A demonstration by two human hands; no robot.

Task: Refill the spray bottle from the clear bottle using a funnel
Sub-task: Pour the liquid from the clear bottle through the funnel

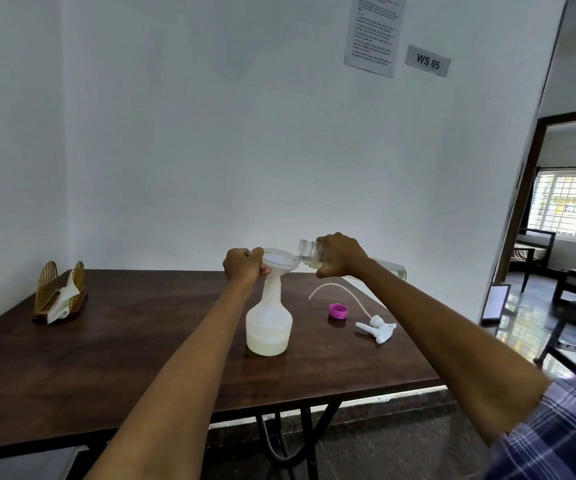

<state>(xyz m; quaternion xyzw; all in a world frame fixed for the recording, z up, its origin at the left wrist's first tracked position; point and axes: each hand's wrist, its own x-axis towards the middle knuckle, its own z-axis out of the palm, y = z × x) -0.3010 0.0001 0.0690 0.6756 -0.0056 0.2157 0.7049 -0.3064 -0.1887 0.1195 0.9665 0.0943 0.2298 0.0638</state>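
Near the table's (71, 375) middle, the left hand (243, 268) is pinching the light funnel's (279, 260) rim while the right hand (340, 256) is clasping the slick, tilted clear bottle (309, 252) by its shoulder.

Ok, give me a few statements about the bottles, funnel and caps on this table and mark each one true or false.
1. The left hand grips the funnel sitting in the spray bottle. True.
2. The right hand holds the clear bottle upright. False: it is tipped sideways, mouth over the funnel.
3. The pink cap is screwed on the clear bottle. False: it lies on the table.
4. The spray head lies on the table, off its bottle. True.
5. The spray bottle is full. False: liquid fills only its bottom part.
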